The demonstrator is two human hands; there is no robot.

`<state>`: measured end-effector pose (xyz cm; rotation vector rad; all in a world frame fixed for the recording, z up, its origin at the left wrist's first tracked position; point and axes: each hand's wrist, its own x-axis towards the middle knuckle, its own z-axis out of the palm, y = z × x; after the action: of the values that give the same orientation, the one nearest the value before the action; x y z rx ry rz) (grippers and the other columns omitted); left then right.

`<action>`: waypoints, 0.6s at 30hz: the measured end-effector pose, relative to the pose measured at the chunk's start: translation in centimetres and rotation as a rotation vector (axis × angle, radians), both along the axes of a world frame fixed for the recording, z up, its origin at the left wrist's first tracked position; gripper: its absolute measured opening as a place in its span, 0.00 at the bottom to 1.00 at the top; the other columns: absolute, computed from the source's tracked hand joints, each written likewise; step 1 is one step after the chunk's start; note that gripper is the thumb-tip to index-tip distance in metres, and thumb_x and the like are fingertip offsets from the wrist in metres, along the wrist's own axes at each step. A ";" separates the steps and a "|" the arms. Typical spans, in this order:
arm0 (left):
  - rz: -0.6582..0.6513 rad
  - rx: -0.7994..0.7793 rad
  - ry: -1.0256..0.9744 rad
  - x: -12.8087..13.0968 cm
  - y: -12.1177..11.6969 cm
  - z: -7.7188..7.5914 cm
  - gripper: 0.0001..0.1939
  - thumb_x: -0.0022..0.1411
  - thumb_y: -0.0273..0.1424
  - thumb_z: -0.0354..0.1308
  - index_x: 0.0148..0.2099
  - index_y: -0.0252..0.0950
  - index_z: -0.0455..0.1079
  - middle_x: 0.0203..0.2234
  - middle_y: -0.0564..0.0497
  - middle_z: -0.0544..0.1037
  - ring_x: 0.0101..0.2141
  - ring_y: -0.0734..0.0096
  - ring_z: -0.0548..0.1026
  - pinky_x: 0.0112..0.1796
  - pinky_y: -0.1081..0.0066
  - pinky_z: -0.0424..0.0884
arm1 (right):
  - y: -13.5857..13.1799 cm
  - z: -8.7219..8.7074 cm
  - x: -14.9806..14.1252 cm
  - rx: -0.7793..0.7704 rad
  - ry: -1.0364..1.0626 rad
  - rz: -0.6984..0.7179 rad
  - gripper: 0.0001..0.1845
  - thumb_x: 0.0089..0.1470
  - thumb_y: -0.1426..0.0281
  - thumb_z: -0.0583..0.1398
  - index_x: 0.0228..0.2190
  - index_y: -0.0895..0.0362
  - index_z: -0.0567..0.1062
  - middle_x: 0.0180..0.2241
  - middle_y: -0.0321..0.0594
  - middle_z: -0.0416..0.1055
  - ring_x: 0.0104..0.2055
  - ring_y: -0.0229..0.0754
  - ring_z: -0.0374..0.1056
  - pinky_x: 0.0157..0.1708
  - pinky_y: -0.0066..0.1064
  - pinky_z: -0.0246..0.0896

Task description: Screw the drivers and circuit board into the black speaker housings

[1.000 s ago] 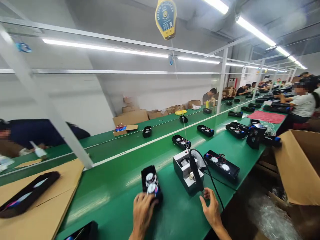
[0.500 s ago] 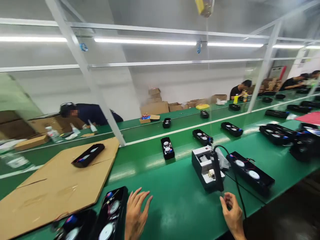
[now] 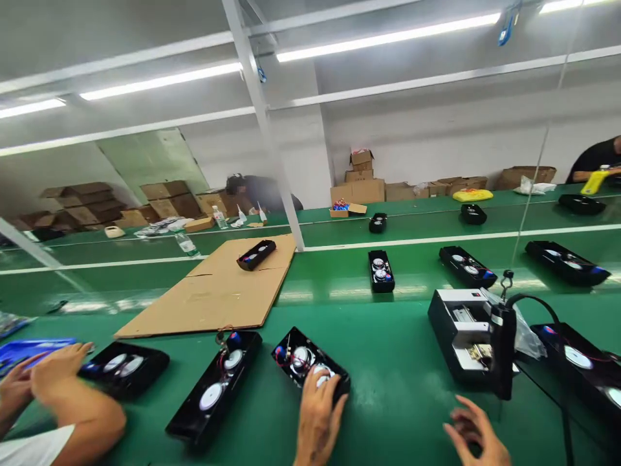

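The hands are held well apart on the green counter (image 3: pixel 398 395). The left hand (image 3: pixel 317 421) is laid on a black speaker housing (image 3: pixel 295 343), its fingers (image 3: pixel 320 388) curled over a white speaker cone (image 3: pixel 301 357), though whether the housing is gripped or only touched cannot be told. The right hand (image 3: pixel 473 430) is open and empty, off to the right of the left hand and just below a black corded tool (image 3: pixel 503 353) that hangs from a thin line beside a white-and-black box unit (image 3: pixel 458 330). Thin wires (image 3: pixel 287 355) are left loose inside the housing and could be pinched or pulled free if it is pressed down or dragged. The cone could be dented by finger pressure, since it appears thin. The hanging tool could be knocked against the box unit if it is caught by the right hand in passing, and its cord (image 3: pixel 536 304) could be snagged. A second housing (image 3: pixel 213 395) lies just left of the left hand, so it could be bumped if the first is shifted sideways.
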<state>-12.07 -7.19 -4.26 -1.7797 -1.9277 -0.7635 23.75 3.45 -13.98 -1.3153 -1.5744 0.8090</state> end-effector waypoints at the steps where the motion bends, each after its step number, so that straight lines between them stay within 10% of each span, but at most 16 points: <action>1: -0.029 -0.023 -0.045 3.0 1.1 -0.3 0.17 0.67 0.27 0.61 0.57 0.39 0.75 0.49 0.42 0.83 0.57 0.47 0.80 0.53 0.47 0.82 | -1.2 0.5 -1.3 0.071 -0.030 0.082 0.37 0.56 0.49 0.67 0.61 0.52 0.71 0.50 0.51 0.82 0.45 0.57 0.84 0.42 0.44 0.83; 4: -0.210 -0.101 -0.153 10.1 2.7 0.2 0.23 0.68 0.32 0.63 0.64 0.40 0.71 0.54 0.41 0.82 0.58 0.50 0.80 0.55 0.49 0.82 | -3.9 2.2 -4.9 0.222 -0.154 0.302 0.51 0.58 0.56 0.67 0.74 0.52 0.53 0.75 0.58 0.55 0.74 0.69 0.59 0.66 0.61 0.68; 7: -0.431 -0.139 -0.228 12.8 2.3 1.9 0.23 0.69 0.34 0.64 0.64 0.44 0.72 0.53 0.44 0.83 0.56 0.56 0.81 0.56 0.54 0.82 | -4.1 3.5 -6.3 0.240 -0.160 0.390 0.51 0.62 0.65 0.62 0.77 0.50 0.43 0.79 0.56 0.41 0.80 0.66 0.45 0.70 0.64 0.59; 18: -0.453 0.015 -0.354 2.6 1.0 4.9 0.12 0.73 0.25 0.59 0.54 0.43 0.77 0.42 0.50 0.85 0.50 0.60 0.82 0.50 0.58 0.83 | 4.0 11.6 0.2 -0.099 -0.307 0.626 0.62 0.40 0.79 0.71 0.74 0.50 0.57 0.76 0.54 0.55 0.77 0.61 0.56 0.74 0.57 0.54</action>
<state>-9.48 -6.22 0.68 -2.2257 -1.7191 -1.3174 23.96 7.41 -2.34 -1.0487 -2.2716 1.1071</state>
